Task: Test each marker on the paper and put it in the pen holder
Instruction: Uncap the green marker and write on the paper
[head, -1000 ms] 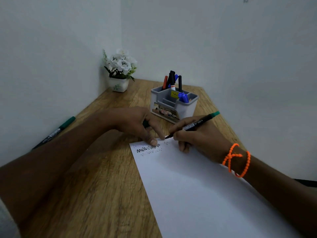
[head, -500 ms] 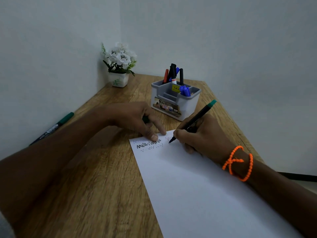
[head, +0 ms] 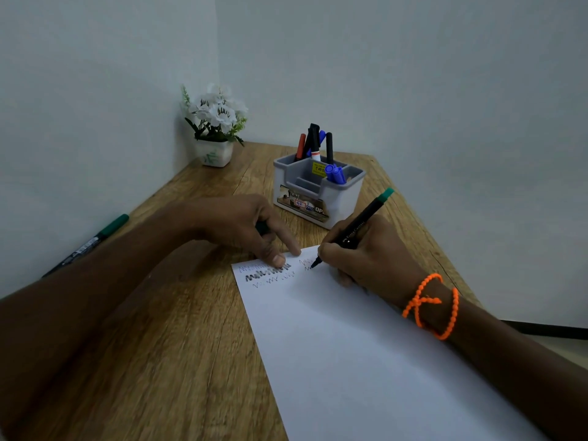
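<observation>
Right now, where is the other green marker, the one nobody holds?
In the head view, the green marker lies on the table at the far left, against the wall, beyond the left forearm.

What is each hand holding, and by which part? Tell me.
Right hand: the green-ended marker, pinched low on its barrel near the tip. Left hand: a dark green object, probably the cap, tucked under curled fingers.

Both forearms are bare to the frame's edge, with no sleeve showing on either. The right wrist wears an orange beaded cord bracelet [head: 429,305], looped twice, its strands crossing on top with a knotted loose end.
</observation>
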